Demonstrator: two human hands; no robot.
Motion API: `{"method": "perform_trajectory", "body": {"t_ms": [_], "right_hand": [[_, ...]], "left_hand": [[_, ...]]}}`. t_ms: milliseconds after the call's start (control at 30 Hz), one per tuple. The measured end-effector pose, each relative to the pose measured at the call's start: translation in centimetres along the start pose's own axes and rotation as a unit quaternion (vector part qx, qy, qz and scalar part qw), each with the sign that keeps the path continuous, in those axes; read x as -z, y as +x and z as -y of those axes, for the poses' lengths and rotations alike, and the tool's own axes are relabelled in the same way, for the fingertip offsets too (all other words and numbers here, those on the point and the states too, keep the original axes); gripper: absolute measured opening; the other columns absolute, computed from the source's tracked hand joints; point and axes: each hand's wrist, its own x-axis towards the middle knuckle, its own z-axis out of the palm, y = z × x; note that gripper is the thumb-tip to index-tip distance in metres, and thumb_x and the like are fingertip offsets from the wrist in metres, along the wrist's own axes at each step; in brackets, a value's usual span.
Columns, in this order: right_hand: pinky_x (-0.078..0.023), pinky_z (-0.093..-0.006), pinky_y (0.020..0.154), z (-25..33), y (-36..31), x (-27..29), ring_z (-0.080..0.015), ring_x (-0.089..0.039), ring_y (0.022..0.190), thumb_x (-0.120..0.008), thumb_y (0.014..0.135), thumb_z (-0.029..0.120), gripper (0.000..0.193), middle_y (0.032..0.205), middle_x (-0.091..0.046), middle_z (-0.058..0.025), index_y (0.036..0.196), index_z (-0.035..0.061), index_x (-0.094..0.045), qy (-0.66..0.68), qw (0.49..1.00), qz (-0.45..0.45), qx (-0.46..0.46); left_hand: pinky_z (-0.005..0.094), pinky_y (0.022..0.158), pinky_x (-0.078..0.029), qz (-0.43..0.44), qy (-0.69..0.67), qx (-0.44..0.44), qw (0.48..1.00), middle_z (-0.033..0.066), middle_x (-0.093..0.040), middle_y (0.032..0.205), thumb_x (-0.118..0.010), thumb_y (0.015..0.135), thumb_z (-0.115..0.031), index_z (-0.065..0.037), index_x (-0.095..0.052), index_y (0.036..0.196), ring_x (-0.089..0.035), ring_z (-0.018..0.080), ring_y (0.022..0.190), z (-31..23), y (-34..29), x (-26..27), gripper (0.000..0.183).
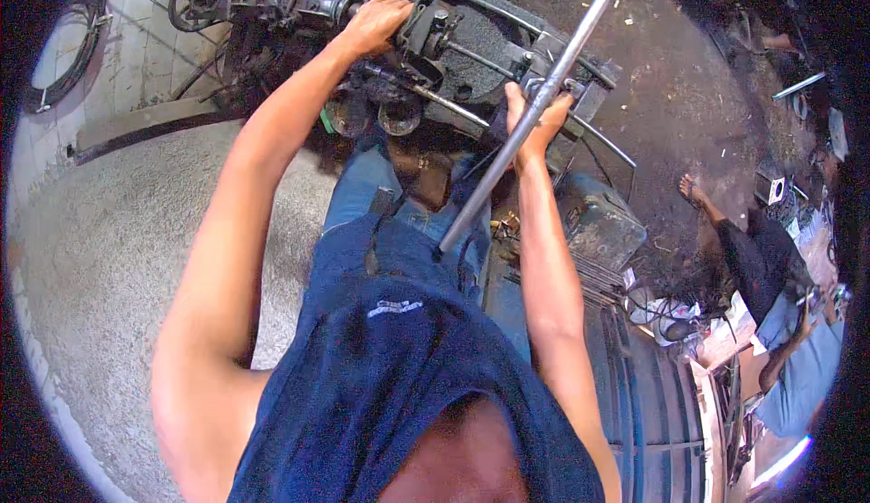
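A dark, greasy lathe-like machine (317, 0) stretches across the top in front of me. My left hand (379, 24) rests over a round metal part near its middle, fingers curved across the top. Toward the machine's right end is my right hand (541, 127), thumb to the left and fingers curled to the right. A long grey metal pipe (494, 177) slants across in front of that hand, from my lap up past the top edge. It hides part of the palm, and what the fingers close on is hidden. A shiny rod (450, 104) lies between my hands.
Coiled black cable (68, 50) hangs at the far left, beside a spoked handwheel (190, 0). A stained metal box (603, 222) stands right of my forearm. Farther right, another person (797, 322) sits on the dirty floor among papers and scraps.
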Motion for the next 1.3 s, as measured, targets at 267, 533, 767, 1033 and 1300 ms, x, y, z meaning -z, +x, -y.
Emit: {"method": "perform_trajectory", "body": {"t_ms": [267,533,767,1033,1300], "right_hand": [[-0.043,-0.0328,0.089,-0.1,0.2,-0.2,-0.0224,-0.055,0.09,-0.082,0.062,0.012,0.074,0.099,-0.057,-0.0087,0.125,0.0008,-0.044,0.013,1.0,0.01,0.002],[-0.045,-0.0345,0.077,-2.8,0.4,-1.6,-0.0203,-0.051,0.081,-0.082,0.062,0.009,0.05,0.09,-0.053,-0.0066,0.099,0.0005,-0.05,0.089,0.995,-0.041,0.026],[-0.037,-0.0384,0.099,-3.9,0.4,-1.1,-0.0262,-0.048,0.11,-0.082,0.066,0.01,0.072,0.12,-0.049,-0.0152,0.126,-0.0042,-0.044,0.025,0.997,-0.001,0.077],[-0.044,-0.0364,0.084,0.1,0.5,0.2,-0.0222,-0.052,0.089,-0.086,0.065,0.023,0.059,0.097,-0.053,-0.0076,0.106,-0.0008,-0.05,-0.052,0.99,0.001,0.128],[-0.049,-0.0294,0.078,-2.6,-3.1,3.6,-0.0176,-0.056,0.095,-0.081,0.067,0.005,0.09,0.11,-0.055,-0.0109,0.139,-0.0008,-0.026,0.082,0.995,-0.052,-0.026]], "left_hand": [[0.0445,0.104,-0.037,-0.015,0.003,0.013,1.0,0.0146,-0.061,0.11,-0.051,0.079,-0.006,-0.001,-0.051,0.112,-0.057,0.0313,0.107,0.0,0.1,-0.4,0.033],[0.0451,0.101,-0.038,-0.091,-0.023,-0.019,0.995,0.0095,-0.063,0.098,-0.069,0.063,-0.007,-0.006,-0.054,0.102,-0.06,0.0273,0.101,0.8,-0.2,-1.5,0.042],[0.0448,0.096,-0.042,-0.091,-0.041,-0.045,0.994,0.0104,-0.064,0.09,-0.067,0.066,-0.009,-0.004,-0.054,0.095,-0.062,0.0292,0.094,1.2,-0.1,-1.5,0.032],[0.043,0.08,-0.05,-0.112,-0.116,0.119,0.98,0.0155,-0.063,0.092,-0.064,0.063,-0.003,-0.003,-0.055,0.094,-0.06,0.0365,0.094,1.0,-5.1,8.0,0.032],[0.0423,0.084,-0.052,-0.116,-0.089,0.492,0.858,0.0244,-0.062,0.108,-0.084,0.059,-0.034,0.006,-0.054,0.105,-0.061,0.0379,0.1,11.3,-11.9,14.0,0.067]]}}
